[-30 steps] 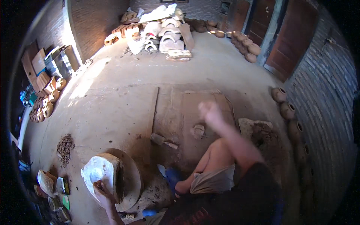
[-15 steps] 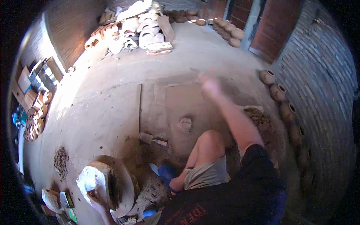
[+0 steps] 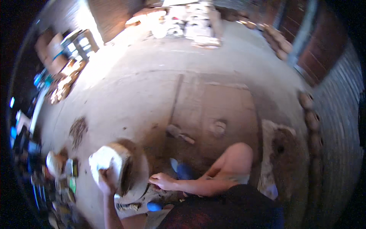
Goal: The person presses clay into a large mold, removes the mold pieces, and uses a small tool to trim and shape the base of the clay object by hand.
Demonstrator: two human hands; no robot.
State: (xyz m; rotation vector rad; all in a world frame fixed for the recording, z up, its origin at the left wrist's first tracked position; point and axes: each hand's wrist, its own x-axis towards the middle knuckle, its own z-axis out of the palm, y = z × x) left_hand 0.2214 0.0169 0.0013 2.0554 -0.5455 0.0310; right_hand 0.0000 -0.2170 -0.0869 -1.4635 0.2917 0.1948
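White and chunky, one block [image 3: 108, 155] sits tilted on one round disc [image 3: 141, 177], low on the person's left. Two bare hands are at work: the left hand [image 3: 107, 183] lies against the block's pale face, though from where I stand I can't tell if it grips; the right hand [image 3: 163, 181] is beside the disc's rim, fingers bent, contents unclear. Beyond are one flat tool [image 3: 180, 134], one small round lump [image 3: 219, 128] and one long strip [image 3: 175, 100].

Left hand [image 3: 107, 182] out front, left forearm [image 3: 111, 212] extended; right hand [image 3: 162, 181] pointed left, right forearm [image 3: 198, 187] crosswise.
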